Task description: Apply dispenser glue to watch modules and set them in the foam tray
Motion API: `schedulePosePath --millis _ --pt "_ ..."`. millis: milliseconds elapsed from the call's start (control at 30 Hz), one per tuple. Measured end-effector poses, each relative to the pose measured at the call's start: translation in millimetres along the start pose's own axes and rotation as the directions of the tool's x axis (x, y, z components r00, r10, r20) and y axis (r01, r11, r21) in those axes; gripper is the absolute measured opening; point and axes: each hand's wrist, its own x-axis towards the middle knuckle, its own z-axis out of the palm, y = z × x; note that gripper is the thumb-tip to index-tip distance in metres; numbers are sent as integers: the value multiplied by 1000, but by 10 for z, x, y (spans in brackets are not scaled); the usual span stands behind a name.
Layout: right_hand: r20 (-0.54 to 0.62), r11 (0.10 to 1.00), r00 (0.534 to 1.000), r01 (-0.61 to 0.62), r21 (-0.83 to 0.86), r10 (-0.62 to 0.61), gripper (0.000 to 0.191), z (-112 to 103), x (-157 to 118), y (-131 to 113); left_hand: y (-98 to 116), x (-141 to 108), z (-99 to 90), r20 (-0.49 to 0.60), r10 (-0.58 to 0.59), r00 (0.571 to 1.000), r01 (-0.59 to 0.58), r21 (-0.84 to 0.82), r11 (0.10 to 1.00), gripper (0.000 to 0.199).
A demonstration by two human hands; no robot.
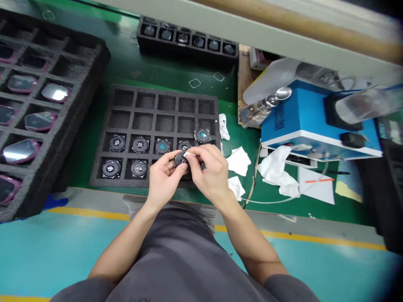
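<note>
A round black device point(179, 160) is clamped in the left hand point(163, 178); at its edge, the right hand point(211, 171) pinches a white wipe point(188, 154). Beneath the grip lies a foam tray point(166, 89), 5 similar devices point(140, 144) showing leftward; a blue machine point(292, 121) stands rightward.

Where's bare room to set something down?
The middle foam tray's farthest row; green tabletop between it and the far tray, left of thin rings. Crowded: nearer two rows, holding round watches; rightward, among white wipes and blue machine.
</note>
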Motion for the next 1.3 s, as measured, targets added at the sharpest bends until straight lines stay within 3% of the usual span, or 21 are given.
schedulePosePath --millis 133,600,700,1300 --pt "6 999 1000 10 -41 -9 13 82 17 -8 -32 -14 -1 -37 57 998 -58 -25 998 40" --pt "-3 996 999 -53 -68 52 12 72 -29 -41 -71 -47 -31 8 18 1000 -18 -16 1000 42" --pt "8 998 999 -38 -56 38 14 72 -27 -48 -74 -43 -37 1 56 998 -56 -33 998 40" --pt "69 989 997 28 -146 -18 14 -3 -22 -60 -57 -39 -38 9 28 1000 -28 -34 999 41"
